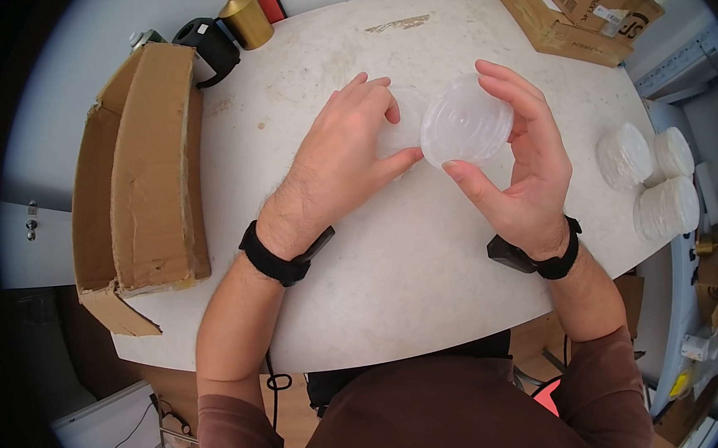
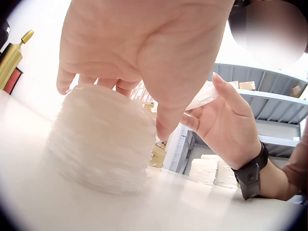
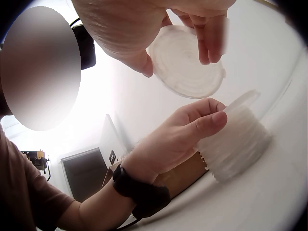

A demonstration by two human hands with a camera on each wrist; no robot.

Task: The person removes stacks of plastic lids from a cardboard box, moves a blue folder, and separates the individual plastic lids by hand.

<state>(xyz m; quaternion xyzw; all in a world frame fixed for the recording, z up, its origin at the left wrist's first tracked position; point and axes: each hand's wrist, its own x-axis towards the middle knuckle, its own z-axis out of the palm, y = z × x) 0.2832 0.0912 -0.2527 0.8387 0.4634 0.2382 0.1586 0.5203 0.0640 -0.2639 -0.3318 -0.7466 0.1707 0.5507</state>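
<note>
A round translucent lid (image 1: 467, 121) is held at its edges between thumb and fingers of my right hand (image 1: 529, 162); its flat face shows in the right wrist view (image 3: 185, 65). Just left of it, a stack of similar lids (image 1: 405, 108) stands on the table under my left hand (image 1: 340, 138). The left wrist view shows this tall stack (image 2: 101, 139) upright, with the left hand's (image 2: 144, 43) fingers behind its top and the thumb at its right edge. In the right wrist view, the left hand (image 3: 185, 132) pinches a tilted top lid (image 3: 243, 99).
Several wrapped stacks (image 1: 666, 207) stand at the table's right edge. A long open cardboard box (image 1: 151, 168) lies at the left, with a black object (image 1: 207, 51) and a brass-coloured container (image 1: 247, 22) behind it. Cardboard boxes (image 1: 569, 18) fill the back right corner.
</note>
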